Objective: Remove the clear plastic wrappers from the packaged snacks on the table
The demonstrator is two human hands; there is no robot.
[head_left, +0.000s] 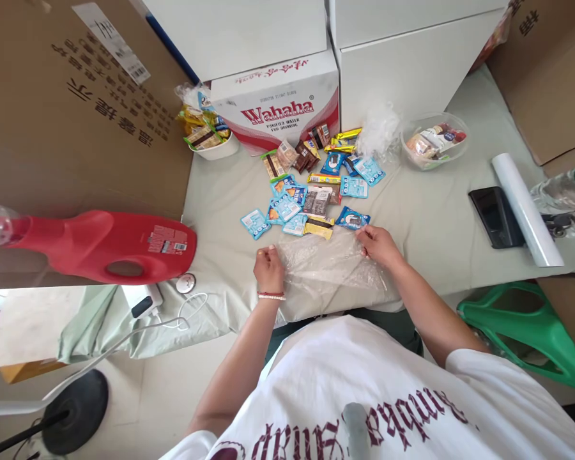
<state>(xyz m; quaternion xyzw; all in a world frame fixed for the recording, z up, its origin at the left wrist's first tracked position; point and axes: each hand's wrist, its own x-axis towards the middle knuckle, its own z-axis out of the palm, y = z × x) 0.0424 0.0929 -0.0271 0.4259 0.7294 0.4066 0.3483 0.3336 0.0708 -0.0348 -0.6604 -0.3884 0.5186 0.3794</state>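
Left hand: at 9 o'clock of the clear plastic bag. The grip is closed, with the fingers curled in on the bag's left edge. A red-and-white bracelet sits on the wrist.
Right hand: at 2 o'clock of the bag. The grip is narrow, thumb and fingertips pinched on the far right corner of the film.
Clear plastic bag: lies flat and crinkled on the tabletop, stretched between the two hands at the near edge, right in front of the person's body.
Snack packets: a loose scatter at 12 o'clock of the bag, mostly light blue sachets with some brown and yellow wrappers. The nearest ones lie just beside the bag's far edge.
Wahaha carton: white and red, beyond the packets at 12 o'clock.
White bowl: at 11 o'clock, beside the carton, filled with wrapped snacks.
Clear bowl: at 1 o'clock, with packets inside. A crumpled plastic wrap lies just to its left.
Black phone: at 3 o'clock, well apart from the right hand, touching or almost touching a white roll on its right.
Water bottles: at the right border, lying down past the roll.
Red jug: lying on its side at 9 o'clock, well apart from the left hand.
Charger and cable: near the jug, at the tabletop's near left corner.
Green plastic frame: below the tabletop at 4 o'clock.
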